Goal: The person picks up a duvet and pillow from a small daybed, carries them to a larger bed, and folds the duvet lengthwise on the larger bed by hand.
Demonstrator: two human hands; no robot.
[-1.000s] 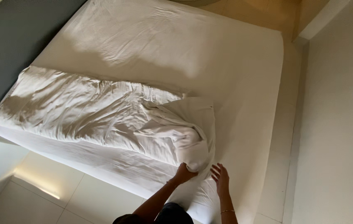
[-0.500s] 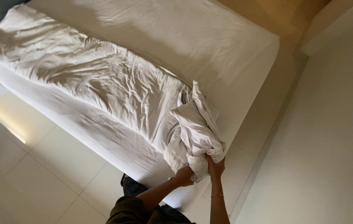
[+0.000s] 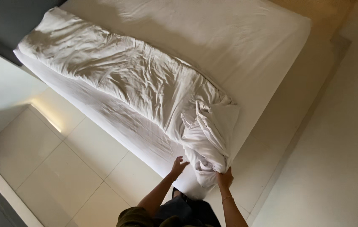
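The right hand [image 3: 224,178] grips the gathered corner of the white duvet [image 3: 145,84] at the bed's [image 3: 271,50] near corner; the left hand [image 3: 178,165], fingers spread, hovers just beside it—apparently empty (partly blurred). The duvet's long axis runs away up-left.

Soft, warm light fell from the upper right, casting gentle shadows across the crumpled white duvet [image 3: 132,80], while a bright streak glared on the pale tiled floor [image 3: 52,122] and edges looked slightly blurred.

Both arms stretched forward; left hand [image 3: 178,165] open, fingers spread; right hand [image 3: 225,178] closed in grip.
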